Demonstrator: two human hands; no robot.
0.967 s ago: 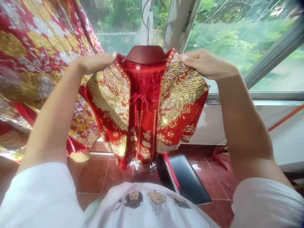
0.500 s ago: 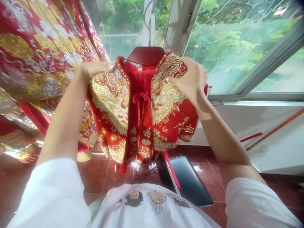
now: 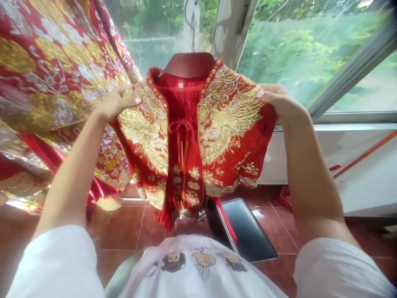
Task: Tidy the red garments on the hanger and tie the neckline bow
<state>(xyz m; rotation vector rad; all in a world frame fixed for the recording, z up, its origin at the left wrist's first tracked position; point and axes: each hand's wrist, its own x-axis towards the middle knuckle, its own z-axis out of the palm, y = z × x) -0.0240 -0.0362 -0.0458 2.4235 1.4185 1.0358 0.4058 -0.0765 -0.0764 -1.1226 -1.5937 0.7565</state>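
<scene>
A red jacket with gold embroidery (image 3: 223, 124) hangs on a dark red wooden hanger (image 3: 187, 64) in front of a window. My left hand (image 3: 116, 103) pinches the jacket's left shoulder, with the thumb on top. At the right shoulder edge my right hand (image 3: 281, 103) grips the cloth, fingers curled around it. A red tie bow (image 3: 182, 126) sits at the jacket's open front.
A second large red and gold embroidered garment (image 3: 52, 82) hangs at the left, close beside the jacket. A dark flat case (image 3: 248, 229) lies on the red tiled floor (image 3: 136, 227) below. The window frame (image 3: 229, 29) and a white sill wall (image 3: 356, 165) stand behind.
My right hand has moved from the jacket's chest panel out to the right shoulder edge, spreading that side. My left hand has slid slightly down along the left shoulder.
</scene>
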